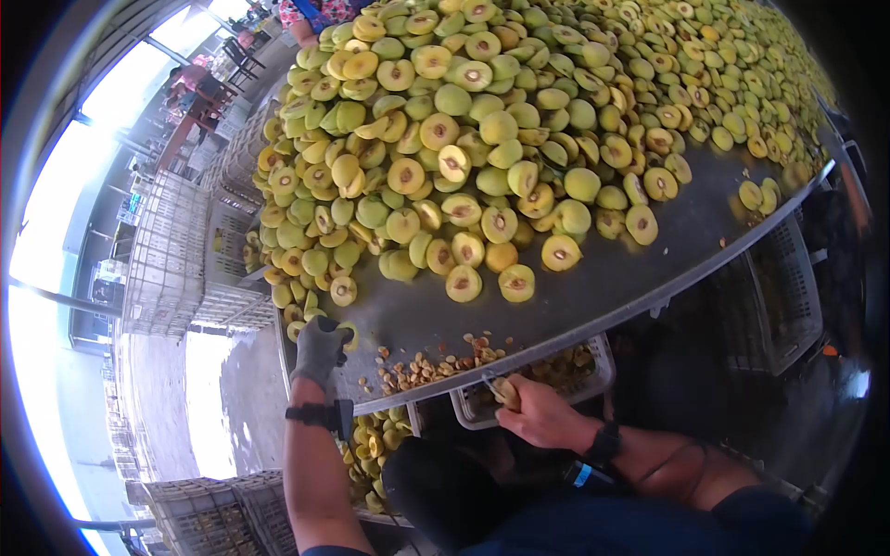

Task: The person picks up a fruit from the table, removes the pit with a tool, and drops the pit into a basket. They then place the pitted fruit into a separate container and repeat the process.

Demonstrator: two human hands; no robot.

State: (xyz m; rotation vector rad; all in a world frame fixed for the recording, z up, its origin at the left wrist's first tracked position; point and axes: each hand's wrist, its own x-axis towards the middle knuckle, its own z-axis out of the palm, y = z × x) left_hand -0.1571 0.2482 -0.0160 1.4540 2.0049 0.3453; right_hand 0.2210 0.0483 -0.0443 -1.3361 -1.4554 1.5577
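My left hand (321, 352), in a grey glove, is at the left corner of the metal table (593, 287), its fingers curled round a halved green fruit (348, 335). My bare right hand (540, 410) is closed on a small knife with a pale handle (505, 393), held at the table's front edge with the blade pointing up and left. Between the hands lie many small brown pits (426, 371). Beyond them rises a large heap of halved yellow-green fruit (445, 167), cut faces showing reddish centres.
Below the table edge sit a white crate (601, 366) and a container of fruit halves (375, 445). Another crate (788, 287) stands at the right. Stacked white crates (167, 250) are at the left. A person (315, 17) stands behind the heap; others sit further back.
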